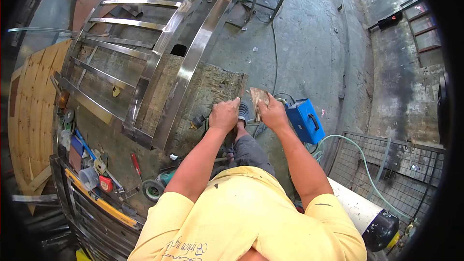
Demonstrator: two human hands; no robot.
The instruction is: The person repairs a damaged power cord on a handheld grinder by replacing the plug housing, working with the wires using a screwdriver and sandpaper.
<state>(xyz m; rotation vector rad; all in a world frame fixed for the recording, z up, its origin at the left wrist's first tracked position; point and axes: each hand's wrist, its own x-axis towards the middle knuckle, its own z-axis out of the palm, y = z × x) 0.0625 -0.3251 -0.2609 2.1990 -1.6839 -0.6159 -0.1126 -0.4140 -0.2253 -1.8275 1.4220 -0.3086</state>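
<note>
My left hand [224,115] is closed at the near right corner of a worn, flaking wooden board [217,83], its thumb and fingers pinching the edge. A broken, splintered piece of wood [258,97] is in my right hand [273,115], gripped between thumb and fingers. The piece is held just right of the board, above my sandalled foot [243,111]. A shiny metal frame with crossbars [193,63] lies over the board, to the left of my hands. Beside my left wrist, a dark tool with a brass-coloured part [197,122] rests low down.
A blue machine box [305,121] stands right of my right hand, with a cable [275,63] running forward. A white gas cylinder [357,208] lies at lower right by a wire mesh panel [391,164]. Left are an angle grinder [157,188], red tape measure [106,183] and yellow level [101,200].
</note>
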